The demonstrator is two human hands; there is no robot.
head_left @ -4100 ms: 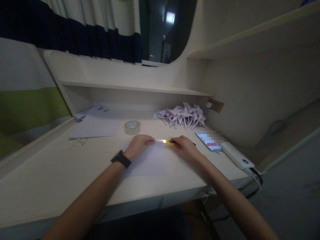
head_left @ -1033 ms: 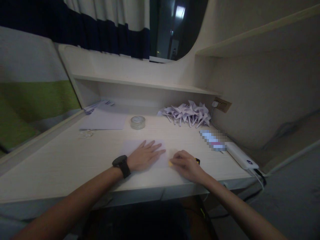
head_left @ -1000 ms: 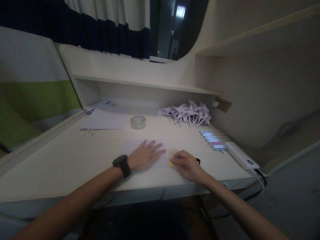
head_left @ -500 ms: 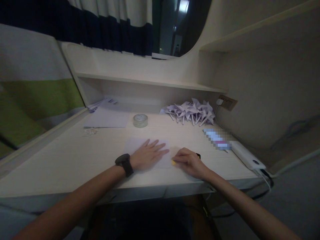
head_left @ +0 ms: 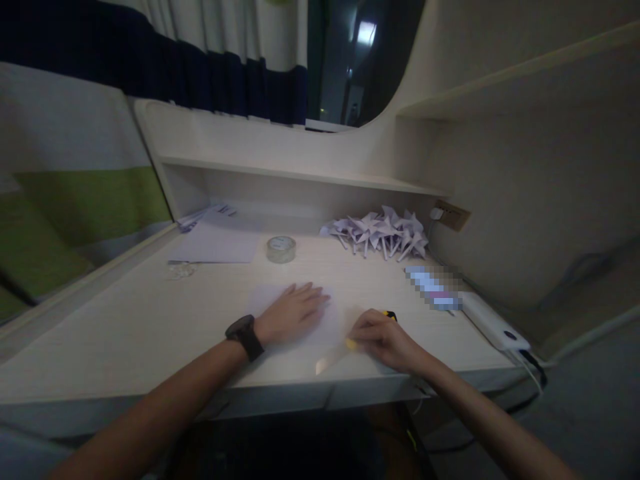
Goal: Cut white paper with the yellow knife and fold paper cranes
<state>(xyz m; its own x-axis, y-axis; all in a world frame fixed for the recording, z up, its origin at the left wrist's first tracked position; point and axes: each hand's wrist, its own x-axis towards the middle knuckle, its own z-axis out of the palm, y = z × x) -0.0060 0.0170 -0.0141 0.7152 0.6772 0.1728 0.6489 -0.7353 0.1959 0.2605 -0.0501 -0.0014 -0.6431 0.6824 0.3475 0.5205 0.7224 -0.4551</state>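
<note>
My left hand (head_left: 295,312) lies flat with fingers stretched out on a white sheet of paper (head_left: 327,327), pressing it to the desk. On that wrist is a dark watch. My right hand (head_left: 383,339) is closed around a yellow and black utility knife (head_left: 351,344). Its blade, smeared by motion, points left and toward the desk's front edge, near the paper's lower right. The black end of the handle shows above the knuckles. Most of the handle is hidden in the fingers. Whether the blade touches the paper I cannot tell.
A roll of clear tape (head_left: 281,249) stands behind the paper. Several paper pinwheels (head_left: 377,232) are heaped at the back. Right of them are a phone (head_left: 430,287) and a white power strip (head_left: 493,322). Stacked paper (head_left: 217,240) and small pale bits (head_left: 181,271) lie at left.
My right hand has shifted slightly down, and the knife's blade now shows left of it, off the paper's right side. My left hand stays flat on the paper. The view has tilted slightly.
</note>
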